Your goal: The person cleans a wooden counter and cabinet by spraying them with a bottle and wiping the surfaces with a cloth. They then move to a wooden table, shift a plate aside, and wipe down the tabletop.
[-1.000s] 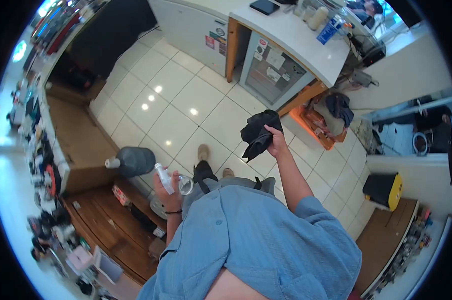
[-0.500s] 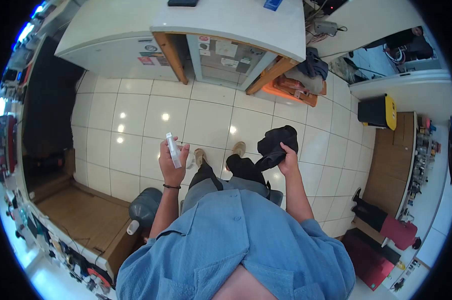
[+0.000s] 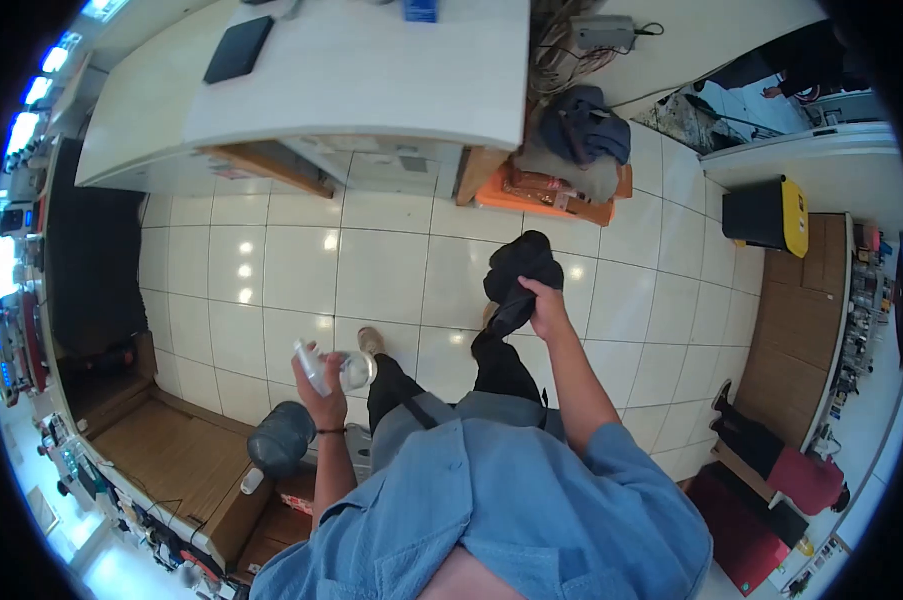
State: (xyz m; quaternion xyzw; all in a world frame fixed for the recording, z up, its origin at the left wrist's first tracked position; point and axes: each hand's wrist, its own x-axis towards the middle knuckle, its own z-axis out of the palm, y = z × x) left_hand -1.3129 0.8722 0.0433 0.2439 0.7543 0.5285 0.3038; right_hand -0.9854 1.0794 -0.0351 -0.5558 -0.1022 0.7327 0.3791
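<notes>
Black cloth [image 3: 519, 272], clear bottle [image 3: 357, 370] in hands [image 3: 321, 402] [image 3: 549, 312], white counter [image 3: 371, 75] now nearer

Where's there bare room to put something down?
The counter is bare right of the tablet, nearer than the blue box. The floor is free between the orange crate and bin. Crowded: cables and cloth beside the counter.

Counter [image 3: 371, 90] spans the upper left and top centre; on it, a tablet [image 3: 238, 50] at left and a box [image 3: 421, 10] at the top edge. Crate [image 3: 541, 208] on the floor [image 3: 381, 275], just right of the counter, garments [image 3: 586, 125] atop it. Bin [image 3: 764, 217] at upper right, near the right cabinet [image 3: 786, 320]. Person [image 3: 806, 482] at lower right. Jug [image 3: 279, 438] at lower left, beside the left cabinet [image 3: 161, 445]. Centre: bottle [image 3: 355, 370] in left hand [image 3: 321, 395], cloth [image 3: 521, 275] in right hand [image 3: 548, 308].
</notes>
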